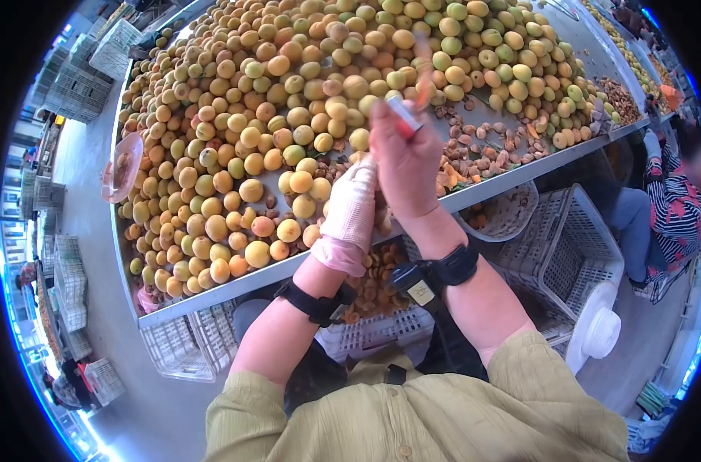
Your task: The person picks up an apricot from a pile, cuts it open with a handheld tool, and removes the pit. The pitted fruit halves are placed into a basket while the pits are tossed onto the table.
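Note:
My left hand (pixel 349 206), in a pale knitted glove, is closed at the front edge of the table, against my right hand. Whatever its fingers hold is hidden. My bare right hand (pixel 408 158) is wrapped round a small tool with a red and white handle (pixel 404 119); its working end cannot be made out. A blurred orange streak (pixel 423 73) shows just beyond it. Whole apricots (pixel 250 137) lie heaped in front of both hands. Brown apricot stones (pixel 481 146) are scattered to the right of my right hand. Below my hands are cut apricot halves (pixel 377 285) in a white crate (pixel 381 333).
A metal-edged table (pixel 520 163) bears the fruit. A pink plastic bowl (pixel 123 168) is at its left edge. White crates (pixel 185 343) and a round basket (pixel 512 215) stand below. A seated person (pixel 666 208) is at the right, near a white stool (pixel 597 331).

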